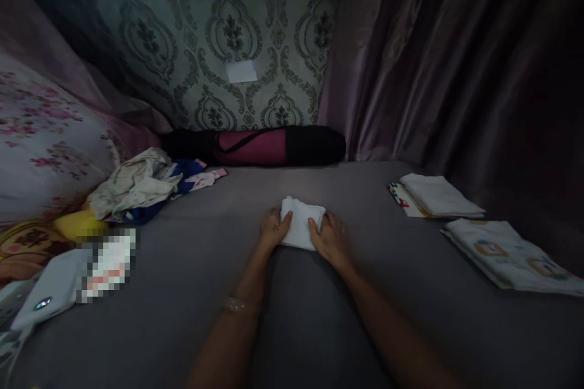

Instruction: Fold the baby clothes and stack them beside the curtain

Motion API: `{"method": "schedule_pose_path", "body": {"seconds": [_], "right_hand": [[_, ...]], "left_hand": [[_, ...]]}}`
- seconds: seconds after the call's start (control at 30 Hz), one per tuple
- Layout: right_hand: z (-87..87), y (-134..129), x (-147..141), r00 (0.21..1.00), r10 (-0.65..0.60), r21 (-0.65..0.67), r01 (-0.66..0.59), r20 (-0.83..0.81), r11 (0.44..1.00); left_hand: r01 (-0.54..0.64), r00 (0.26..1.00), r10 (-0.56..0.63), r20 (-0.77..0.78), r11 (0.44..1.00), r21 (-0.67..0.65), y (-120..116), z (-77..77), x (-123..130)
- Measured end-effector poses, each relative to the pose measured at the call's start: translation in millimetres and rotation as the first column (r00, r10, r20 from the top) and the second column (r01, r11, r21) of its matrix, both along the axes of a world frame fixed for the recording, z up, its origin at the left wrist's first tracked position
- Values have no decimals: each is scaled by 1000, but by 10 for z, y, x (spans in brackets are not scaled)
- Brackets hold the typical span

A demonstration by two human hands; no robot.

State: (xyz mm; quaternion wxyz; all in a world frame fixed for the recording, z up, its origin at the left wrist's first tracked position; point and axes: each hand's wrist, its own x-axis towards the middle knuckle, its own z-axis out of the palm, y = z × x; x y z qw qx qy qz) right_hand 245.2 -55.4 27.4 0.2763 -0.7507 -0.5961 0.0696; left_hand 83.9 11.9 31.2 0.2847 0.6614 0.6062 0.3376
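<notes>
No legible text: slip [112, 261] at left is pixelated, its reddish band unreadable; dark character-like marks on the yellow-brown printed item [30, 243] too dim to make out; round emblem [44, 303] on white device [59, 282] too small to read

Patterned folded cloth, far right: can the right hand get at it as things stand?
Probably yes, if it first lets go of the small white cloth. The right hand is occupied there, but only grey sheet shows between it and the patterned folded cloth.
</notes>
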Motion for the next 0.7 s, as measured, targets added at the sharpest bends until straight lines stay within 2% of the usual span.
{"method": "schedule_pose_path", "body": {"seconds": [0.07,0.17,0.27,0.37,0.43,0.53,0.6,0.63,0.7], "right_hand": [[-31,30,18,998,47,20,-46,-43,999],[-88,80,57,982,118,76,-107,-150,991],[-112,114,79,936,180,133,-146,-303,980],[-61,134,69,833,157,90,-129,-530,988],[14,147,52,682,128,51,-132,-720,990],[154,159,44,332,89,27,-186,-939,982],[238,149,66,115,-23,-53,-263,-993,963],[273,136,87,33,-95,-100,-308,-995,946],[323,96,140,-74,-198,-158,-368,-977,916]], "left_hand": [[38,970,-16,241,995,-89,-20,43,9],[155,839,8,544,955,-253,-87,119,35],[227,693,112,713,904,-362,-160,206,45],[291,562,178,808,871,-395,-208,315,21],[385,477,198,857,829,-406,-231,393,-6],[476,403,270,875,754,-452,-260,487,-31],[485,370,327,870,730,-481,-280,522,-23],[480,357,348,867,728,-490,-289,530,-11],[476,350,367,862,723,-501,-307,531,27]]}}
